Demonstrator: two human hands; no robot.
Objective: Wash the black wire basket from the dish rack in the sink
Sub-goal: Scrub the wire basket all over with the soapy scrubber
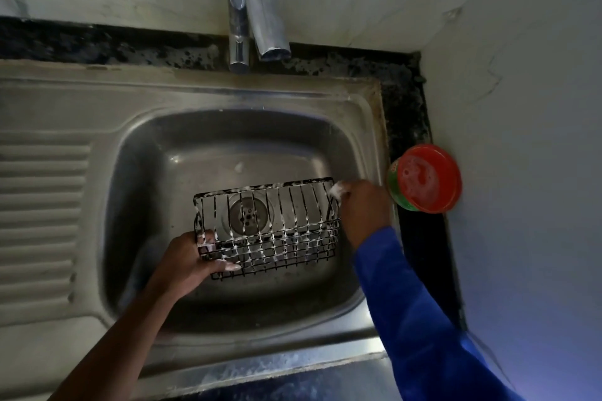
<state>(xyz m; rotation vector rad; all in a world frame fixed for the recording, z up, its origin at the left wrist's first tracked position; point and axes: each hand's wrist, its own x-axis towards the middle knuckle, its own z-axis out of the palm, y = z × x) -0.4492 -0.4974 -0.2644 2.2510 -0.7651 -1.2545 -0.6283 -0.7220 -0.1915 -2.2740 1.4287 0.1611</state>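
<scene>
The black wire basket (pixel 270 228), streaked with white suds, is held above the steel sink bowl (pixel 156 153), over the drain (pixel 248 215). My left hand (pixel 192 265) grips its lower left corner, fingers curled round the wires. At the basket's upper right corner my right hand (pixel 361 208), in a blue sleeve, presses something sudsy against the rim; what it holds is mostly hidden by foam and by the hand.
A chrome tap (pixel 257 6) hangs over the bowl's far side, with no water running. A round tub of red dish soap (pixel 425 177) stands on the dark counter ledge at the right. The ribbed draining board (pixel 42 205) lies left. White tiled walls close in behind and on the right.
</scene>
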